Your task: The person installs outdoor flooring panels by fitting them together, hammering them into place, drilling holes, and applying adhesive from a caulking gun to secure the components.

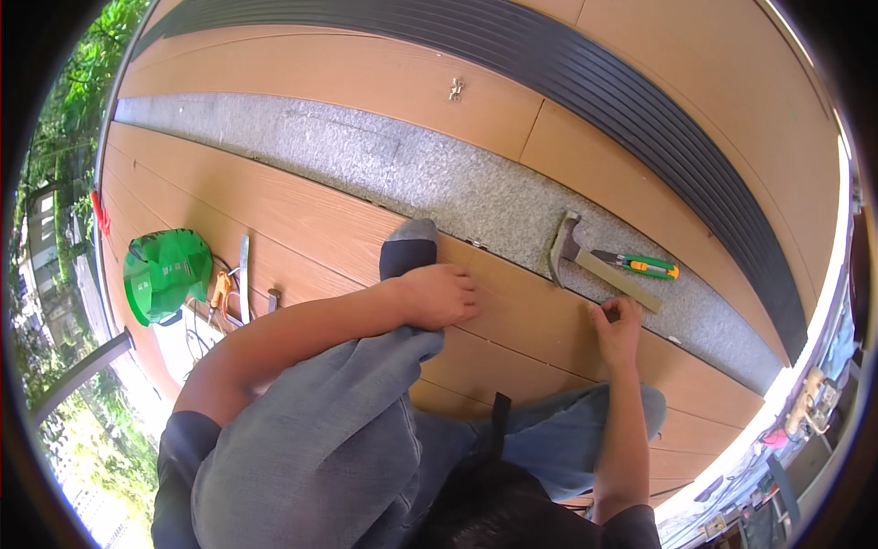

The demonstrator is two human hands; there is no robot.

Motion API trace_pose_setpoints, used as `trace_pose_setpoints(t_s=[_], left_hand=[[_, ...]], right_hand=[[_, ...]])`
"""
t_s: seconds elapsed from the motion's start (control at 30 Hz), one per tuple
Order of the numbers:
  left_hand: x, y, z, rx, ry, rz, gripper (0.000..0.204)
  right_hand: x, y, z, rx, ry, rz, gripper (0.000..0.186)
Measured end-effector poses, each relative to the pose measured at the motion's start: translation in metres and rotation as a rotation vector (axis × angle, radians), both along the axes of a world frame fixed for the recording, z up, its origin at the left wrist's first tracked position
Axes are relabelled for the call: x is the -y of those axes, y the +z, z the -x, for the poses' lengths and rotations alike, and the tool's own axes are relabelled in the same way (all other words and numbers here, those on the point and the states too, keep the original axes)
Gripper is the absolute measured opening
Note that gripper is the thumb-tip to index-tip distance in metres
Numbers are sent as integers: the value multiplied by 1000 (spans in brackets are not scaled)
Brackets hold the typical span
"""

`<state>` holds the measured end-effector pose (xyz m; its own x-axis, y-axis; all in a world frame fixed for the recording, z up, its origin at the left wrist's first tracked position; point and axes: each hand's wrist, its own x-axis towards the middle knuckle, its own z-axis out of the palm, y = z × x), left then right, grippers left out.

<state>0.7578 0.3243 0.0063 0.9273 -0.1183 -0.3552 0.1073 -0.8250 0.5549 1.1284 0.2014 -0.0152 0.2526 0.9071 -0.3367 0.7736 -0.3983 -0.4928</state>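
Observation:
My left hand (442,295) lies palm down on a brown wood-grain plank (521,316), fingers spread a little and holding nothing. It sits just in front of my foot in a grey sock (409,247). My right hand (618,328) rests on the same plank near its far edge. Its fingertips are pinched together and I see nothing between them. A hammer (574,249) with a pale handle lies on the grey stone strip (430,174) just beyond my right hand. A green and orange utility knife (642,266) lies beside it.
A green bag (165,273) sits at the left with a metal strip (243,274) and small tools by it. A black ribbed band (640,101) curves across the far boards. A small metal clip (455,88) lies on a far plank. Clutter lines the right rim.

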Motion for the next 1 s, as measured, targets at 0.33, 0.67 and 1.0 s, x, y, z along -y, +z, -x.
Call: trace_pose_setpoints(t_s=[0.33, 0.67, 1.0], left_hand=[[5, 6, 52, 143, 680, -249, 43], [1, 9, 42, 101, 645, -277, 39], [1, 12, 44, 33, 586, -270, 55]], right_hand=[[-6, -8, -1, -114, -101, -141, 20], [-12, -1, -4, 26, 8, -298, 15], [-7, -7, 13, -119, 22, -207, 15]])
